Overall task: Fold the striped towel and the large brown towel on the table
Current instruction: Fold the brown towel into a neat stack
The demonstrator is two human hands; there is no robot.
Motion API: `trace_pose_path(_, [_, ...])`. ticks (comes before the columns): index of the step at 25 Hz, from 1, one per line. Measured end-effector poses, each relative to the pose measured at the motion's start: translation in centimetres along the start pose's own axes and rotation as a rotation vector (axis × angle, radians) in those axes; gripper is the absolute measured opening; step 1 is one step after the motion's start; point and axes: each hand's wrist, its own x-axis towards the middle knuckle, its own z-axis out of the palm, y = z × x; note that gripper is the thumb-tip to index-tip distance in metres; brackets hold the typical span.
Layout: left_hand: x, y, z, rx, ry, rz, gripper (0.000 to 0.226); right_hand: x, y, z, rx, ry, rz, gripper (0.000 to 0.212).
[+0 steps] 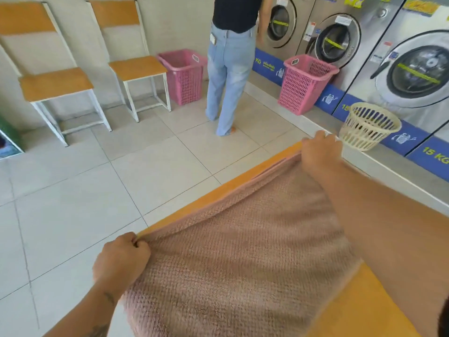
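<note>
As brown towel (243, 259) spans table (359, 302), left hand (121, 260), right hand (320, 152) pinch far corners.

Your towel (243, 251) lies on the table (352, 300), along its far edge. Beyond the table, two chairs (136, 66) stand against the back wall on the left; washing machines (340, 40) line the right, with baskets (303, 81) on the floor before them.

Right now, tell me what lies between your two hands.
Head view: the brown towel's edge stretches from left hand to right hand, along the table edge.
</note>
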Motion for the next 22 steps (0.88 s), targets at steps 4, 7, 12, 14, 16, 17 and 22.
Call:
trace_pose_path(4, [1.5, -1.1, 0.5, 0.034, -0.017, 0.070, 0.021, 1.1, -4.4, 2.1, 0.240, -0.133, 0.027, 0.039])
trace_pose_path(7, [1.4, -1.9, 1.2, 0.016, 0.050, 0.159, 0.020, 0.4, -6.3, 2.4, 0.400, -0.217, -0.038, 0.056])
trace_pose_path(12, [0.9, -3.1, 2.1, 0.083, 0.115, 0.217, 0.010, -3.6, -6.4, 2.0, 0.468, -0.218, -0.184, 0.056])
trace_pose_path(14, [0.8, -2.6, 1.2, 0.143, 0.064, 0.215, 0.020, -7.0, -5.9, 2.0, 0.487, -0.271, -0.204, 0.046])
trace_pose_path(16, [0.2, -1.2, 0.0, 0.207, 0.027, 0.237, 0.027, -11.4, -5.1, 1.8, 0.541, -0.324, -0.162, 0.049])
trace_pose_path(17, [-0.3, -0.2, -0.6, 0.197, 0.009, 0.263, 0.030, -13.2, -4.7, 1.5, 0.570, -0.340, -0.159, 0.050])
trace_pose_path(22, [-3.6, 8.6, -3.7, 0.050, -0.078, 0.575, 0.029, -19.3, 0.4, 1.0, 0.714, -0.273, -0.034, 0.021])
